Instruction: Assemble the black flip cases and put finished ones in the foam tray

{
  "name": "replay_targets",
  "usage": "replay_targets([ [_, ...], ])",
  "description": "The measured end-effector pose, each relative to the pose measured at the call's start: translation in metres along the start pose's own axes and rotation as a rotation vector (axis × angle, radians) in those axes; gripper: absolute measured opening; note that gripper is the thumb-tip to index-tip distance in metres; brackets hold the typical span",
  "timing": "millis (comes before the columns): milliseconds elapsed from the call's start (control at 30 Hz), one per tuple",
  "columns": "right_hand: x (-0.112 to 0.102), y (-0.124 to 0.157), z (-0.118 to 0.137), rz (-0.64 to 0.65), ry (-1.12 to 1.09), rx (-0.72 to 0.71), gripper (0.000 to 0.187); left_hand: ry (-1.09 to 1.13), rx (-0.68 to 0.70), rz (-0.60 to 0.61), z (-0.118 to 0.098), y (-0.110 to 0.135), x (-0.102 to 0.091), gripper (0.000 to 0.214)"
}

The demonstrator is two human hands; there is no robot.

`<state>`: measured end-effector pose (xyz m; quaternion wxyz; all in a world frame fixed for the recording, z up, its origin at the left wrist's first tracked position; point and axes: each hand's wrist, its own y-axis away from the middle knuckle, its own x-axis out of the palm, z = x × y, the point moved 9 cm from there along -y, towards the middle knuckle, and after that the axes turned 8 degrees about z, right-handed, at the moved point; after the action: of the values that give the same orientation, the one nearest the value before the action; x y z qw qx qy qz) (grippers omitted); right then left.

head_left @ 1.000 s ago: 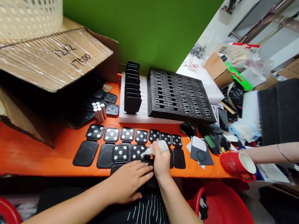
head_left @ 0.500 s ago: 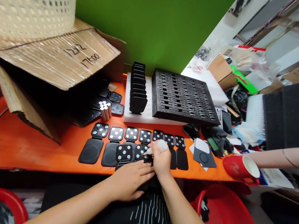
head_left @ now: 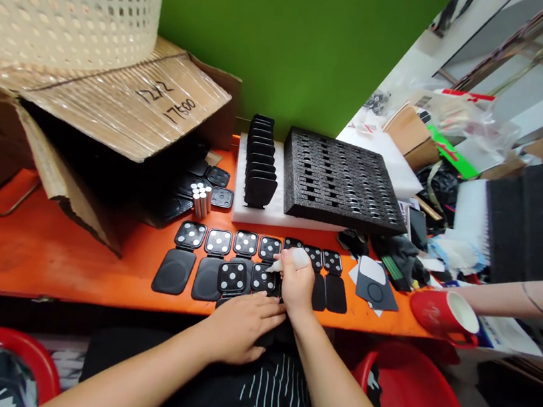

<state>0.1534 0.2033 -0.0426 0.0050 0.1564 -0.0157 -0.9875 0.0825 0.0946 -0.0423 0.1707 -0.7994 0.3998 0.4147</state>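
Near the front edge of the orange surface [head_left: 68, 249], the right hand [head_left: 296, 286] is closed around a small white squeeze bottle [head_left: 292, 259]. Its tip points down at a black square case with white dots [head_left: 264, 278]. The left hand [head_left: 239, 323] lies flat with open fingers on another black case, and it hides most of that one. More open cases [head_left: 218, 243] sit in a row just behind. What comes out of the tip is too small to see.
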Motion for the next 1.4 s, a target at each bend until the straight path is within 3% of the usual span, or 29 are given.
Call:
replay_targets([
  [100, 0.005, 0.003, -0.004, 0.026, -0.132, 0.062, 0.035, -0.01, 0.007, -0.008, 0.0, 0.0, -0.001, 0.065],
  [233, 0.031, 0.011, 0.003, 0.187, -0.251, 0.065, 0.03, -0.047, 0.004, -0.028, -0.003, 0.0, -0.006, 0.055],
  [367, 0.055, 0.018, 0.019, 0.349, -0.156, -0.015, 0.024, -0.087, -0.02, -0.034, -0.003, 0.0, -0.006, 0.042],
  [533, 0.074, 0.022, 0.027, 0.518, -0.018, -0.094, 0.021, -0.103, -0.038, -0.043, 0.0, 0.001, -0.004, 0.042],
  [700, 0.067, 0.018, 0.023, 0.442, 0.031, -0.099, 0.021, -0.098, -0.033, -0.029, -0.001, 0.001, -0.005, 0.043],
  [867, 0.064, 0.01, 0.019, 0.361, -0.11, -0.018, 0.025, -0.078, 0.0, -0.039, -0.004, 0.001, -0.01, 0.042],
  [1133, 0.074, 0.005, 0.025, 0.377, -0.014, -0.06, 0.027, -0.073, -0.026, -0.021, -0.002, 0.0, -0.006, 0.044],
  [1300, 0.056, -0.01, 0.011, 0.25, -0.309, 0.078, 0.032, -0.035, 0.024, -0.032, -0.004, 0.002, -0.008, 0.06],
  [1400, 0.047, -0.023, 0.01, 0.164, -0.409, 0.09, 0.032, 0.001, 0.025, -0.02, -0.002, 0.002, -0.005, 0.064],
])
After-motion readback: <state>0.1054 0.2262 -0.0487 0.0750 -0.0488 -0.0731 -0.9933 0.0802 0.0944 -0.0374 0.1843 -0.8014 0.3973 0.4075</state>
